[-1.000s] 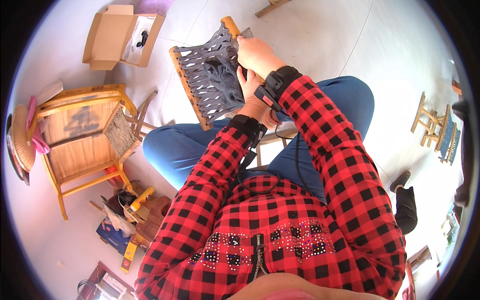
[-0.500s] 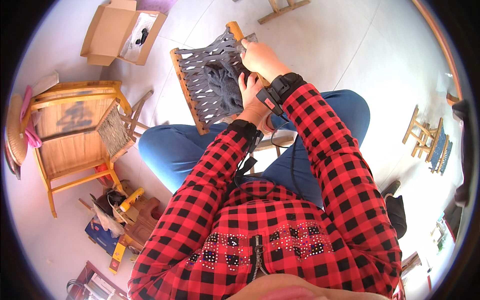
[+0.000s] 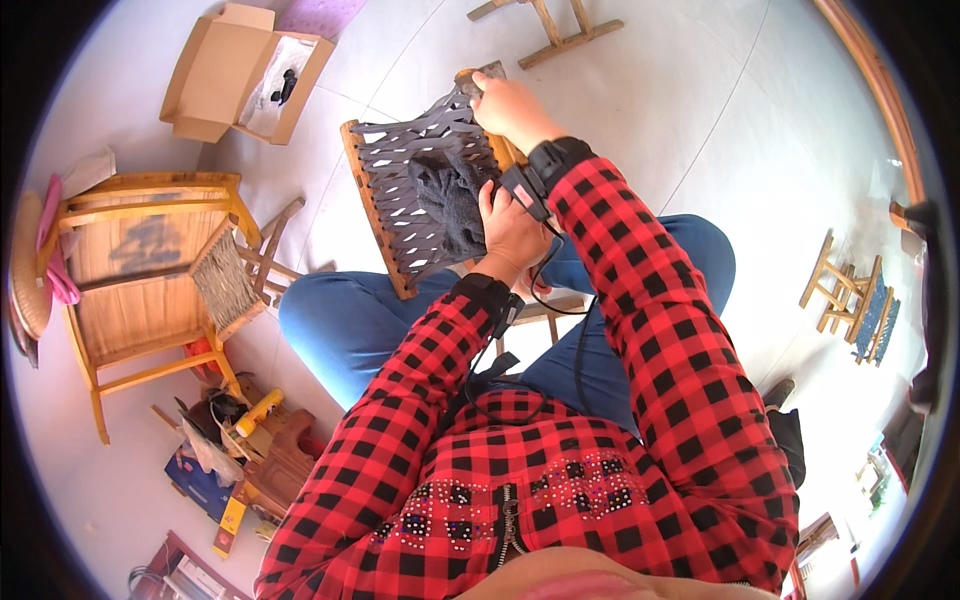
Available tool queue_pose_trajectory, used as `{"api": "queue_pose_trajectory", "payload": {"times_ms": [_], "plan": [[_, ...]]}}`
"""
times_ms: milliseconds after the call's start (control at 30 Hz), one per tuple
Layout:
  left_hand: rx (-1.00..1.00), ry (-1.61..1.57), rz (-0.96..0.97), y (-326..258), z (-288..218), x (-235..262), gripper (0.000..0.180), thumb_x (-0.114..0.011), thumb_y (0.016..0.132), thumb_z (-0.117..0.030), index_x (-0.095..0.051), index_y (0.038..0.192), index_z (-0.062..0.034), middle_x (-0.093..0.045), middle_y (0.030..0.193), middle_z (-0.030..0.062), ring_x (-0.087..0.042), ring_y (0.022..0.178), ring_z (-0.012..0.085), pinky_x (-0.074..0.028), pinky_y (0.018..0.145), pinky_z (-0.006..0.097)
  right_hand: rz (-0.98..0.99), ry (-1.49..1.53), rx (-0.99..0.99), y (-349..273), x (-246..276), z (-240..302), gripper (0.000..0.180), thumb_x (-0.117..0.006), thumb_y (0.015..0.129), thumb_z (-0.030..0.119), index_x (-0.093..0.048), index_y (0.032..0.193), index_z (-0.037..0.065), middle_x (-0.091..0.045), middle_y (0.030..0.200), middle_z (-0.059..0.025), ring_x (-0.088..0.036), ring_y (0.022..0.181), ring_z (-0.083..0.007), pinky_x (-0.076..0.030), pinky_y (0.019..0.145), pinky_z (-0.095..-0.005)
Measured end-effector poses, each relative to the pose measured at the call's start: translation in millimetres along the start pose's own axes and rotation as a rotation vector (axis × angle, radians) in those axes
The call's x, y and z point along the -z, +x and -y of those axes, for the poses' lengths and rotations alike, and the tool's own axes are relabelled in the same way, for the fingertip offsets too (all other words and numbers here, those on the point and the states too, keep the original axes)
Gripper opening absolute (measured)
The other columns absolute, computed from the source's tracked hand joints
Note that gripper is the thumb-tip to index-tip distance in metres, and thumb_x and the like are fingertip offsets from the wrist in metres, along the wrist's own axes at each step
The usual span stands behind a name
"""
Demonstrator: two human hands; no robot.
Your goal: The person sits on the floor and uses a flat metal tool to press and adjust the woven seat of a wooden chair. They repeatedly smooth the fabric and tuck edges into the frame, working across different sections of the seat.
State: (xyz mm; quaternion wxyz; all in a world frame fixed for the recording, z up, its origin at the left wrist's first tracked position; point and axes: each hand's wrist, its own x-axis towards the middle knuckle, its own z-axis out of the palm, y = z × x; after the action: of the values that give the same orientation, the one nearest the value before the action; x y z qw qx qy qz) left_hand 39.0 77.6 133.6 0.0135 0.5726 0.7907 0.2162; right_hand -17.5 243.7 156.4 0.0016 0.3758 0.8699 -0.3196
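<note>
A small wooden folding stool (image 3: 350,140) with a seat of woven grey straps is tilted over my lap. Bunched on its webbing is a dark grey cloth (image 3: 447,200). My left hand (image 3: 515,235) is closed around the near part of the stool's right rail, its fingertips beside the cloth. At the far end of that same rail, my right hand (image 3: 505,105) pinches a flat grey piece (image 3: 492,70) against the wood. Whether this piece is cloth or something stiffer I cannot tell.
An open cardboard box (image 3: 215,70) lies at the far left. Below it is an overturned wooden chair (image 3: 150,270), with tools and a toy-like clutter (image 3: 250,450) nearer. Another small stool (image 3: 860,305) is at the right. A black cable (image 3: 585,350) hangs between my wrists.
My right hand has slid a little left and farther along the rail with the grey piece. My left hand has shifted slightly nearer me. In the picture, the stool sits slightly lower.
</note>
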Motion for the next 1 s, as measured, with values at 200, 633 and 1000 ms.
{"api": "queue_pose_trajectory", "payload": {"times_ms": [200,633,1000], "plan": [[0.006,-0.039,-0.03,-0.2,-7.4,2.7,0.029,-0.06,0.07,-0.023,-0.066,0.098,-0.0182,-0.06,0.104,0.0037,-0.048,0.106,0.0278,-0.024,0.103,0.053,0.061,-0.07,-0.043,-7.9,6.8,5.0,0.05,-0.051,0.088,0.026,-0.045,0.135,0.012,-0.064,0.108,-0.0169,-0.06,0.102,-0.0355,-0.049,0.087,-0.0432],[-0.069,-0.078,-0.124,-7.3,0.3,-5.9,0.025,-0.061,0.064,-0.018,-0.067,0.088,-0.014,-0.06,0.098,0.0032,-0.049,0.104,0.0289,-0.029,0.098,0.056,0.09,0.214,-0.135,-10.8,-4.4,-19.7,0.05,-0.055,0.086,0.033,-0.05,0.131,0.01,-0.06,0.116,-0.0194,-0.058,0.106,-0.0354,-0.047,0.09,-0.041],[-0.077,-0.07,-0.105,-7.9,3.2,-5.6,0.027,-0.062,0.062,-0.018,-0.067,0.089,-0.0163,-0.059,0.099,0.0027,-0.048,0.106,0.0286,-0.029,0.099,0.054,0.088,0.271,-0.129,-6.6,-12.6,-24.4,0.054,-0.055,0.085,0.035,-0.049,0.133,0.009,-0.06,0.115,-0.0196,-0.058,0.104,-0.0351,-0.047,0.089,-0.0404]]}}
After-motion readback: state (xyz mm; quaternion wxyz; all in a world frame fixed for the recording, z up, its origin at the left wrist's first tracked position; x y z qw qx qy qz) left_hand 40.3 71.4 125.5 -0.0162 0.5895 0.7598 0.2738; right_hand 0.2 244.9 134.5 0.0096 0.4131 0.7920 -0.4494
